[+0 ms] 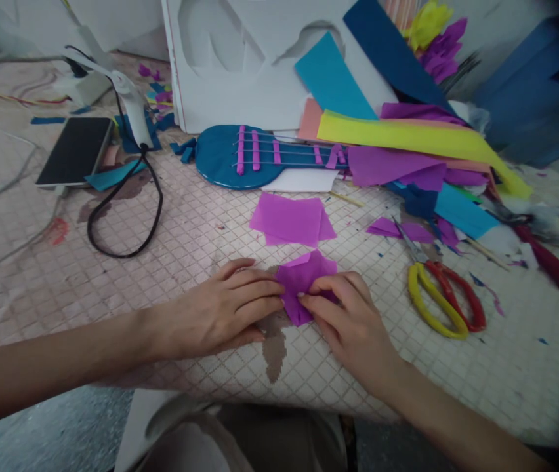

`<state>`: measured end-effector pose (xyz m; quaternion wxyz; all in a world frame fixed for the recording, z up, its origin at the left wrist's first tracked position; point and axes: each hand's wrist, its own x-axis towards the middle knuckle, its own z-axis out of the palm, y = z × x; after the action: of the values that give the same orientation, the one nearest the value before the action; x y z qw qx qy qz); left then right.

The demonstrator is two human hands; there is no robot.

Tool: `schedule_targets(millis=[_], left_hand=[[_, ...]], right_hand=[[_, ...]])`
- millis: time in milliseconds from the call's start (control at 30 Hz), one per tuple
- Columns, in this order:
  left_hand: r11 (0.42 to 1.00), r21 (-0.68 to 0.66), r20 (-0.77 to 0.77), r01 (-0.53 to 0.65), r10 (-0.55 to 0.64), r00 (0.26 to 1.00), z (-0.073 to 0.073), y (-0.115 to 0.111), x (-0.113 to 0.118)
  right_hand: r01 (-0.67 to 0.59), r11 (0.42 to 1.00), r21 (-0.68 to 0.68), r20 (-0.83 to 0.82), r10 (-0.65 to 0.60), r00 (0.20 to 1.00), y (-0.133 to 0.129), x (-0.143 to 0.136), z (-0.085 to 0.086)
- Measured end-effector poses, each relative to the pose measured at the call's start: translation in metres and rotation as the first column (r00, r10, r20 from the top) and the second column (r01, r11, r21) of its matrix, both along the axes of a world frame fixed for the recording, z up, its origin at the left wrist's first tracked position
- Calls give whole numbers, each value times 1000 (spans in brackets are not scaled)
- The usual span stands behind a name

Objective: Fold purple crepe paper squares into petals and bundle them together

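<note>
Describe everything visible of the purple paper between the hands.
The purple paper looks thin and creased, like crepe, with an uneven outline and an apparent fold near the top. It lies over the patterned cover, nearer the person than other purple sheets. Fingers of the left hand touch its left side, those of the right hand its lower right.

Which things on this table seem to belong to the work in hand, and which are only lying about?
Belonging, it seems:
purple paper piece, touched by left hand and right hand
purple sheets beyond it
scissors, probably

Apparently lying about:
black-topped device
black cord loop
red-handled tool
</note>
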<state>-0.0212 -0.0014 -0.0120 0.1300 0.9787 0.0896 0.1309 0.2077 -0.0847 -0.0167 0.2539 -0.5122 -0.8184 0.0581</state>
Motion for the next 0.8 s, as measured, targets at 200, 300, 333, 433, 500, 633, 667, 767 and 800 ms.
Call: schedule_targets(millis=[200,300,333,433,500,633,667,767,800], left_hand=[[990,67,98,-122,115,988,3,-1,-3],[994,16,162,-113,108,981,6,-3,4],[995,0,181,-96,94,979,6,-4,7],[999,-26,207,-24,29,978,6,-5,16],[1000,-29,175,9,-4,985,6,-5,20],[999,-22,74,46,-44,996,5,-6,18],[999,-18,56,50,-49,997,5,-6,16],[998,0,23,63,-63,998,3,-6,11],[997,8,20,78,-78,997,3,-6,10]], right_hand=[[-1,1000,-1,-5,1,1000,1,0,-1],[-5,1000,-4,1,5,1000,0,1,-2],[-7,1000,-6,3,7,1000,0,1,-2],[-13,1000,-4,0,13,1000,0,1,-2],[-10,1000,-1,-4,10,1000,0,1,-1],[-5,1000,-11,-8,4,1000,0,1,-2],[-2,1000,-13,-10,2,1000,0,1,-2],[0,1000,-13,-16,-1,1000,0,1,-2],[0,1000,-11,-17,-1,1000,0,1,-2]])
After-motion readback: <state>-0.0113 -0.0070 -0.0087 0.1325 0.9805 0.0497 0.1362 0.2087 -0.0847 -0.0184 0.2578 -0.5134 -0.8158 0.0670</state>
